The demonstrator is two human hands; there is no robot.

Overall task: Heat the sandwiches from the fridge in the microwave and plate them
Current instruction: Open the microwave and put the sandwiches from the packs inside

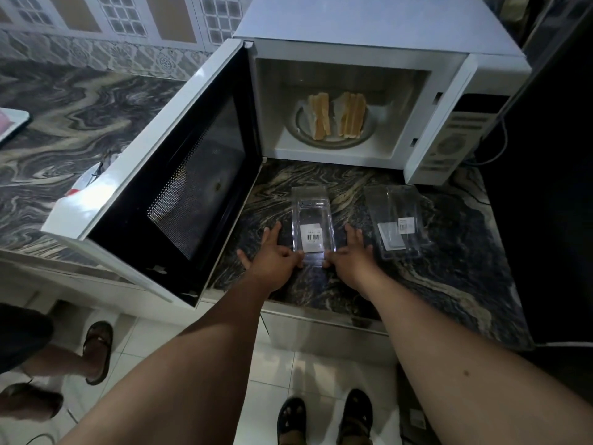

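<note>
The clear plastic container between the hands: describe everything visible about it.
The clear plastic container is an empty, transparent, rectangular sandwich pack lying flat on the dark marbled countertop in front of the open microwave. A white barcode label sits on its near half; two small slots show at its far end. The left hand and the right hand hold its near corners with their fingertips. A second clear container lies apart, to its right.

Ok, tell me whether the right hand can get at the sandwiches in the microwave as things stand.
Probably yes. The microwave door stands wide open, nothing blocks the sandwiches, but the right hand first has to let go of the clear package.
</note>
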